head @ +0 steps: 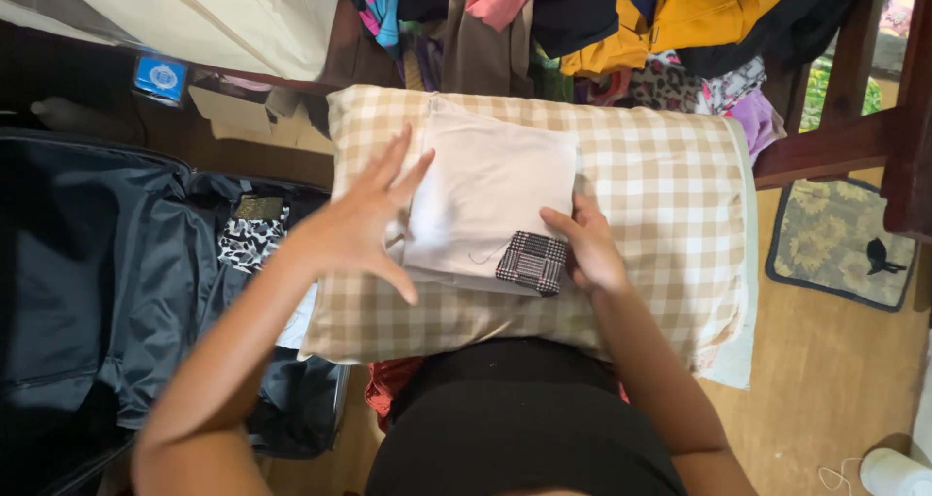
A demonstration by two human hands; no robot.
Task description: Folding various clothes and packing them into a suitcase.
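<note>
A folded pale pink garment (490, 190) with a dark plaid pocket patch (533, 261) lies on a beige checked pillow (660, 195) on my lap. My right hand (586, 247) rests on the garment's right lower edge, fingers touching the fabric beside the plaid patch. My left hand (361, 222) hovers with fingers spread just above the garment's left edge, holding nothing.
An open dark suitcase (97, 273) lies to the left with a black-and-white patterned cloth (249, 241) inside. A heap of coloured clothes (621, 20) hangs at the top. A floral mat (840, 239) lies on the wooden floor at right, beside a wooden rail (835, 147).
</note>
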